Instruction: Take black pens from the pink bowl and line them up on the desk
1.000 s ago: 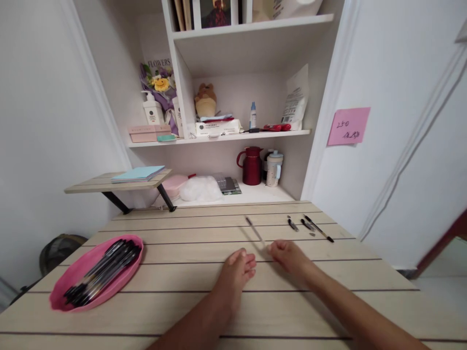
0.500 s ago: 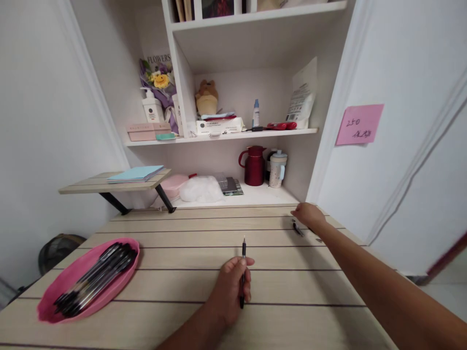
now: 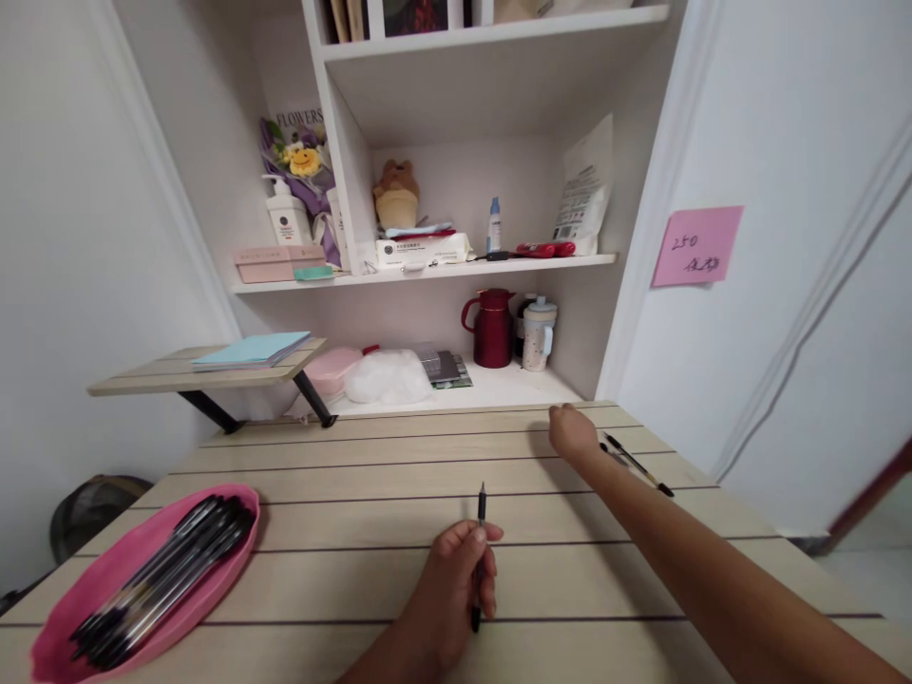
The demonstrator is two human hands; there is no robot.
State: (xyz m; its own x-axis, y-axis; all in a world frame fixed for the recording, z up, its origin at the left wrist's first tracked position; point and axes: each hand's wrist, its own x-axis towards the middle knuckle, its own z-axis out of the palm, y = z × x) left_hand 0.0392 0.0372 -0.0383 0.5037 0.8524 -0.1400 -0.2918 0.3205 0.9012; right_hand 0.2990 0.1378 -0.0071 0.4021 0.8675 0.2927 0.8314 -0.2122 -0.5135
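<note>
Black pen [image 3: 482,503] between left fingers [image 3: 476,536]

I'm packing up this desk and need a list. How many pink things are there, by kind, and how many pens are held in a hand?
Pink tray: 1
Pink sticky note: 1
Pink box: 1
Pink container: 1
Held pen, in left hand: 1
Total: 5

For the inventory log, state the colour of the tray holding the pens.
Pink. The tray shows best in the head view, lower left.
</note>
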